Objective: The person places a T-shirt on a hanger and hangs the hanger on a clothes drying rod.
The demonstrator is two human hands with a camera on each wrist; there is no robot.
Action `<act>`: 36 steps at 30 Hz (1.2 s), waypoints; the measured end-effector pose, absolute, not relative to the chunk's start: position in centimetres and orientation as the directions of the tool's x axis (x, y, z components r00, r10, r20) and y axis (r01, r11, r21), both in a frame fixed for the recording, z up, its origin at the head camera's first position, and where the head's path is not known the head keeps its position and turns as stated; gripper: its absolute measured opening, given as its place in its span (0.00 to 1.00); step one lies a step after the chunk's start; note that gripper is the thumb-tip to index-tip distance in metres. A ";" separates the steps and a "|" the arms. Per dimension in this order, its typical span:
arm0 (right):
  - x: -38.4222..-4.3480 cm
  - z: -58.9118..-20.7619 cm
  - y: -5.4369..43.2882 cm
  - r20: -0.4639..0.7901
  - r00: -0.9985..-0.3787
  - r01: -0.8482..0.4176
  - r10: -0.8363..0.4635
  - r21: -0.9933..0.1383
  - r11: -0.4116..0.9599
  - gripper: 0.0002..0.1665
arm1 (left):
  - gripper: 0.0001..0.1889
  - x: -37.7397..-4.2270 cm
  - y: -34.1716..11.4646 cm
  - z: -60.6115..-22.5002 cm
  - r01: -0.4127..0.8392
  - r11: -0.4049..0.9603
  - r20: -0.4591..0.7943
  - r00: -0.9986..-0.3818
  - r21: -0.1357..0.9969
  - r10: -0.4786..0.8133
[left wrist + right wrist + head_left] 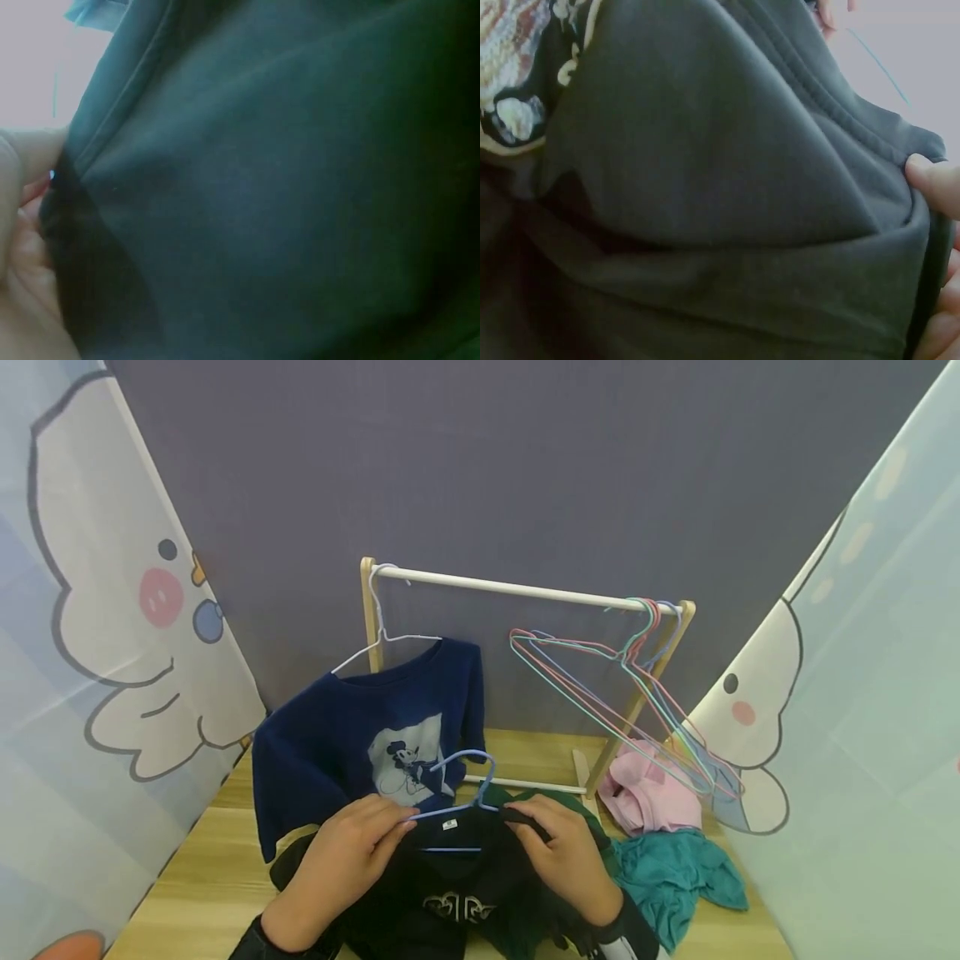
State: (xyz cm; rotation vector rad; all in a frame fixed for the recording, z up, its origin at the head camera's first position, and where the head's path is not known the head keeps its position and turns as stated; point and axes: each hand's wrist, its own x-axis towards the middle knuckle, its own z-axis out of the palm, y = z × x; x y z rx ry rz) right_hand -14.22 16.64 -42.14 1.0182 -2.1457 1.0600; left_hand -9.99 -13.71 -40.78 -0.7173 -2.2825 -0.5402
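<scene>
A black shirt (408, 881) with a gold-toned print on its chest is spread between my two hands in the head view. Inside its neckline sits a light-blue clothes hanger (491, 770), hook upward. My left hand (345, 860) pinches the shirt at the left side of the collar, where the hanger's arm runs into the fingers. At the other side of the collar, my right hand (566, 856) pinches the fabric between thumb and fingers. Black cloth (247, 195) fills most of the left wrist view. The right wrist view shows the thumb (934, 180) pressing on the neckline edge.
Behind the shirt stands a rack with a white rail (495, 587). A navy top (322, 735) hangs at its left end on a white hanger (381, 631). Several bare hangers (637, 647) hang at the right, above pink cloth (645, 793) and teal cloth (667, 877). Dark green cloth (607, 843) lies beside the shirt.
</scene>
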 end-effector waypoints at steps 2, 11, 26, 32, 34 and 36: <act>-14.2 -42.1 16.8 0.725 -0.571 -0.810 -0.384 -0.423 0.406 0.19 | 0.12 -9.8 -13.9 -40.6 0.628 0.755 0.730 -0.603 0.185 0.322; -14.9 -40.8 17.6 0.755 -0.529 -0.835 -0.388 -0.383 0.395 0.21 | 0.11 -9.7 -14.9 -38.7 0.665 0.725 0.799 -0.528 0.178 0.288; -15.8 -39.9 20.6 0.750 -0.614 -0.752 -0.247 -0.462 0.470 0.21 | 0.24 -9.5 -18.4 -34.5 0.633 0.759 0.878 -0.440 0.154 0.188; -16.3 -39.8 21.6 0.797 -0.588 -0.747 -0.138 -0.470 0.470 0.18 | 0.25 -9.1 -19.4 -33.6 0.596 0.785 0.879 -0.452 0.172 0.150; -16.4 -39.7 21.9 0.813 -0.573 -0.741 -0.101 -0.461 0.488 0.17 | 0.25 -9.0 -19.5 -33.4 0.584 0.791 0.879 -0.457 0.182 0.135; -16.4 -39.6 22.3 0.815 -0.577 -0.726 -0.057 -0.480 0.492 0.16 | 0.23 -8.8 -19.7 -33.3 0.575 0.794 0.878 -0.464 0.200 0.115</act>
